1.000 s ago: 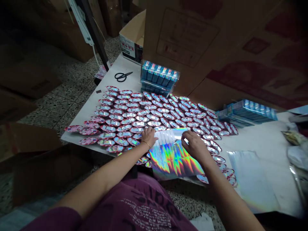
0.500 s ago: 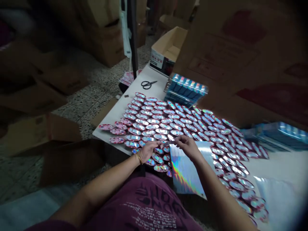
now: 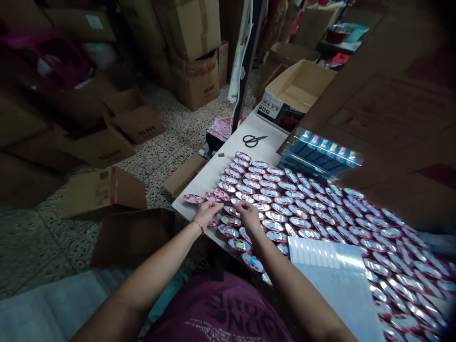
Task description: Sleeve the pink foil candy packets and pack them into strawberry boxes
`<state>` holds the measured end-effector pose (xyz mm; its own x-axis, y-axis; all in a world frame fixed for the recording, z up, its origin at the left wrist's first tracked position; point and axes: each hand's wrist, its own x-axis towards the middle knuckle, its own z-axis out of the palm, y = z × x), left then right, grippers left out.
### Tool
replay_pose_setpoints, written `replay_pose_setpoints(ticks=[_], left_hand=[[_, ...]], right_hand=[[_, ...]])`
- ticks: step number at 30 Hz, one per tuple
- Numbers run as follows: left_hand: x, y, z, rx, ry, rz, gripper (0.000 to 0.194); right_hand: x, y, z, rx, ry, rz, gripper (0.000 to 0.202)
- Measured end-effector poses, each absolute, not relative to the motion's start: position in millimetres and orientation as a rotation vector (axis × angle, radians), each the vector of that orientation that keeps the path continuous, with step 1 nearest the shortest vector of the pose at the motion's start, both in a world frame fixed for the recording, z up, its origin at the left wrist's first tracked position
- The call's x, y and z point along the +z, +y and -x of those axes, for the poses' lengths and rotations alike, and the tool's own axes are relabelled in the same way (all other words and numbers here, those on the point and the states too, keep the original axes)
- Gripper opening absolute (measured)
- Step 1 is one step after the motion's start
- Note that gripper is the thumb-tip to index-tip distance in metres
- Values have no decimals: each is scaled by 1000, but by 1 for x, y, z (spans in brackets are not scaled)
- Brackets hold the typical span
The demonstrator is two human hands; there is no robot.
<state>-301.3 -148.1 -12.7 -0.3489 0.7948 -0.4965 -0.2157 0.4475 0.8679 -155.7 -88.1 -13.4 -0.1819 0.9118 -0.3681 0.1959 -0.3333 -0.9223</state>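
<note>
Over the left part of the white table, my left hand [image 3: 206, 213] and my right hand [image 3: 249, 216] face each other with pinched fingers. Between their fingertips is a small thin strip [image 3: 229, 204], too small and dim to name exactly. Beneath and around them lie many oval red-edged pieces [image 3: 283, 210] in close rows, most with a shiny rainbow-like face. A few ovals at the left, such as the pink patterned one [image 3: 193, 199], lack that shine. By my right forearm lies a silvery sticker sheet [image 3: 327, 280] with a row of pale shapes along its top edge.
Black scissors [image 3: 254, 140] lie toward the table's far left edge. Behind the ovals stands a clear pack of blue items [image 3: 322, 154], with an open carton [image 3: 288, 95] farther back. A large cardboard box [image 3: 395, 128] rises on the right. More cartons [image 3: 107, 190] crowd the speckled floor.
Both hands have moved left across the ovals, away from the silvery sheet, to near the pink patterned ones. The view has turned left.
</note>
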Motion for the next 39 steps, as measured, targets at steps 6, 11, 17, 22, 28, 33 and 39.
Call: replay_pose_setpoints(ticks=[6, 11, 17, 22, 28, 33, 39], left_hand=[[-39, -113, 347, 780, 2004, -1082, 28], [-47, -87, 350, 428, 2260, -1415, 26], [-54, -81, 343, 290, 2345, -1472, 27], [-55, -79, 341, 247, 2358, -1433, 22], [-51, -78, 352, 365, 2399, -1180, 24], [-53, -78, 357, 393, 2345, -1217, 26], [-51, -70, 357, 261, 2358, -1056, 22]], right_hand=[[-46, -83, 197, 1289, -1441, 1689, 24], [-55, -81, 210, 823, -1671, 1889, 24], [-53, -77, 217, 612, -1920, 2029, 21], [-51, -73, 218, 570, -2063, 2074, 20], [-41, -66, 213, 582, -2202, 2082, 22], [-33, -75, 198, 413, -2568, 1683, 26], [-31, -81, 189, 329, -2767, 1517, 34]])
